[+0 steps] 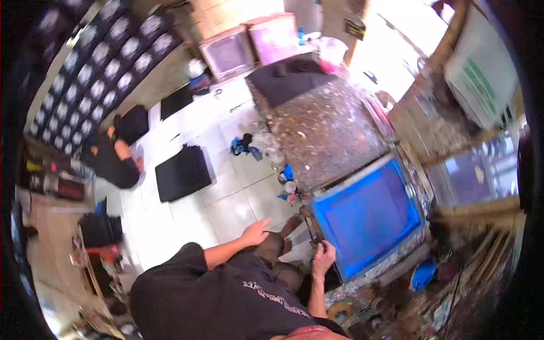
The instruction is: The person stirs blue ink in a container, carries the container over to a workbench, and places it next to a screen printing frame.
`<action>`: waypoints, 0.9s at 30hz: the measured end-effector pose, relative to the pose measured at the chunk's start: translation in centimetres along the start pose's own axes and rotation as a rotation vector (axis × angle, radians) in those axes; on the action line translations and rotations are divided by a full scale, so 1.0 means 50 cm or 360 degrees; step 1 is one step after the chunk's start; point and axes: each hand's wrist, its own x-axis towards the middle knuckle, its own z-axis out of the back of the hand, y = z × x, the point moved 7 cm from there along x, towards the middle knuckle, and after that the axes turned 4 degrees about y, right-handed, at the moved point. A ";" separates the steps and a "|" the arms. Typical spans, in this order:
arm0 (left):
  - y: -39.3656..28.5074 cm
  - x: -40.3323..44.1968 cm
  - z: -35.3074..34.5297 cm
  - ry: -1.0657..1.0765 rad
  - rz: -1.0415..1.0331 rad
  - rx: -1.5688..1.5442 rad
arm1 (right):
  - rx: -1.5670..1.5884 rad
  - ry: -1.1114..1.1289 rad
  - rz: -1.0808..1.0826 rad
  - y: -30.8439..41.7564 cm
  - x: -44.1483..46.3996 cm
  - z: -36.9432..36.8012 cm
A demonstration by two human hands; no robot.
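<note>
My left hand (255, 233) is held out over my knee with a finger stretched forward, and nothing shows in it. By the near left edge of a blue-bordered printing screen (371, 214), my right hand (323, 258) is closed, fingers curled. A dark narrow piece (311, 226) runs along that edge just beyond its fingertips. Whether the fingers grip this piece or the screen's frame, I cannot tell. The screen lies flat on a stained worktable (323, 133), and the mesh inside its blue border looks purplish.
Black cloth pieces (182, 173) lie on the white tiled floor (226, 195). A person in dark clothes (116, 158) crouches at left by printed black panels (102, 54). Two framed screens (228, 52) lean at the back. A blue lid-like item (423, 275) sits among clutter at right.
</note>
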 end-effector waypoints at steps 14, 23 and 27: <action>0.532 -0.706 -0.251 -0.0248 0.1386 -0.2579 | -0.0190 0.1417 0.0101 0.150 -0.165 -0.696; 0.681 -0.996 -0.160 -0.1124 0.1175 -0.3247 | 0.0060 0.2459 0.0788 0.696 -0.607 -1.269; 0.720 -1.062 -0.144 -0.1409 0.1065 -0.3407 | 0.0095 0.2831 0.0979 0.859 -0.842 -1.386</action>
